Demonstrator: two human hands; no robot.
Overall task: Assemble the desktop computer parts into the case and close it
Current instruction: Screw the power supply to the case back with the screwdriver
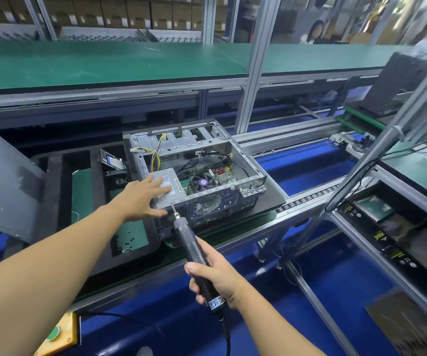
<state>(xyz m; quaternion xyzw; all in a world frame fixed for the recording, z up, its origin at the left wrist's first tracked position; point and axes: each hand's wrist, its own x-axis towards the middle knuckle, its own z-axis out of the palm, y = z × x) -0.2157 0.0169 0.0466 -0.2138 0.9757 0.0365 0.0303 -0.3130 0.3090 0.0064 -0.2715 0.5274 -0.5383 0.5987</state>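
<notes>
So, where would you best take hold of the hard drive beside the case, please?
Probably by its upper edges, from above-left: the hard drive leans tilted in the black tray, label up, with the wall of the case close on its right.

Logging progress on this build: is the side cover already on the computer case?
No, the computer case lies open on top, with the power supply, cooler fan and yellow cables showing inside.

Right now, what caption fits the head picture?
Left hand rests on the power supply in the open case; right hand grips an electric screwdriver.
</notes>
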